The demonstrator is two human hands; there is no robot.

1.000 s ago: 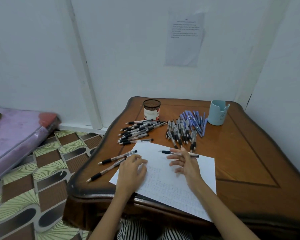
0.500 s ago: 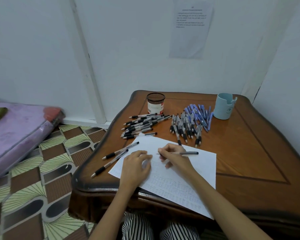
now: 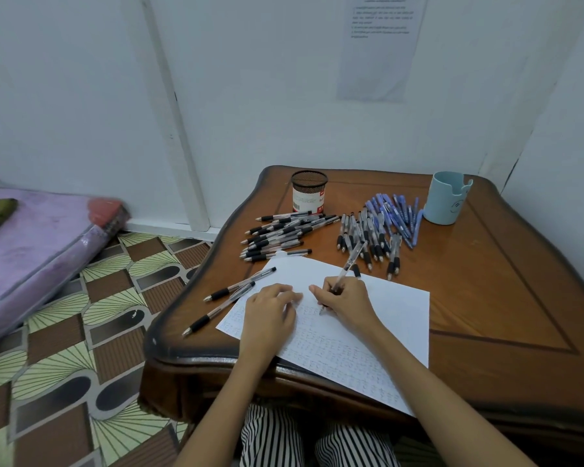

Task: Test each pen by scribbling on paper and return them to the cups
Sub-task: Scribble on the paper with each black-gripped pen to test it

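My right hand (image 3: 348,298) grips a clear black-grip pen (image 3: 349,262) in a writing hold, its tip touching the white paper (image 3: 385,308). My left hand (image 3: 270,311) lies flat on the paper's left part, fingers spread, holding it down. The sheet carries rows of faint scribbles. Behind it lie a heap of black pens (image 3: 280,235), a second bunch of black pens (image 3: 368,239) and several blue pens (image 3: 393,212). Two black pens (image 3: 231,294) rest left of the paper. A black mesh cup (image 3: 309,193) and a light blue cup (image 3: 447,202) stand at the back.
The wooden table (image 3: 506,298) has a raised curved rim and stands against white walls at the back and right. A printed sheet (image 3: 380,45) is taped on the wall. A purple mattress (image 3: 31,244) lies on the patterned floor at left.
My right hand picked the pen off the top of the paper, turned it into a writing grip and brought its tip down onto the sheet. The left hand stayed on the paper.
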